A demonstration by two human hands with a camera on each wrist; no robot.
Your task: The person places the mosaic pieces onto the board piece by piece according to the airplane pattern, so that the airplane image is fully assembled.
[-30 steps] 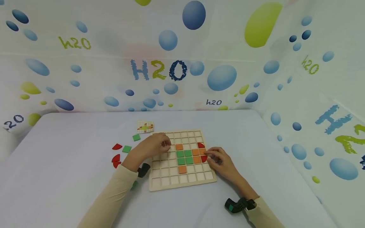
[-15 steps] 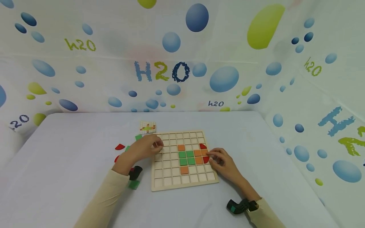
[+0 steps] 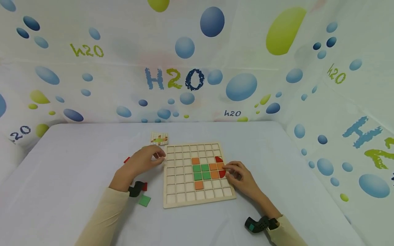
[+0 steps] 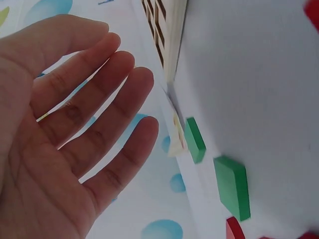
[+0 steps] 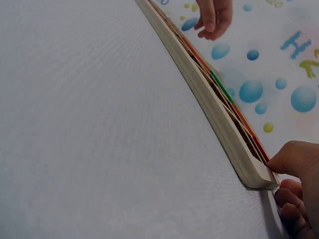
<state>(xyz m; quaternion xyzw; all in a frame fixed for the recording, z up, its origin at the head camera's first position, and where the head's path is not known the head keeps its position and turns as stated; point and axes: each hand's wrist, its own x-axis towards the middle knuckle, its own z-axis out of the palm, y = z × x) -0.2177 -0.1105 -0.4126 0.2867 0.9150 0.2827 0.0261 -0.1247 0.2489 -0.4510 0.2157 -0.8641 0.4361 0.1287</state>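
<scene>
A wooden grid board (image 3: 180,198) lies flat on the table with green, orange and red pieces set in its cells. Red quarter-circle pieces (image 3: 219,159) are in cells by its right edge. My right hand (image 3: 243,177) rests against that edge, its fingers loosely bent; in the right wrist view the thumb (image 5: 294,158) touches the rim near a corner. Just off the board's left edge hovers my left hand (image 3: 140,162), fingers relaxed and nothing between them, as the left wrist view also shows.
A small pattern card (image 3: 159,138) lies beyond the board's far left corner. One green square (image 3: 144,201) sits left of the board. More green squares (image 4: 232,188) and red pieces (image 4: 234,229) lie under the left arm, partly hidden in the head view.
My left hand has drawn back leftward from over the board to outside its left edge, now covering some loose pieces. My right hand stays at the right edge.
</scene>
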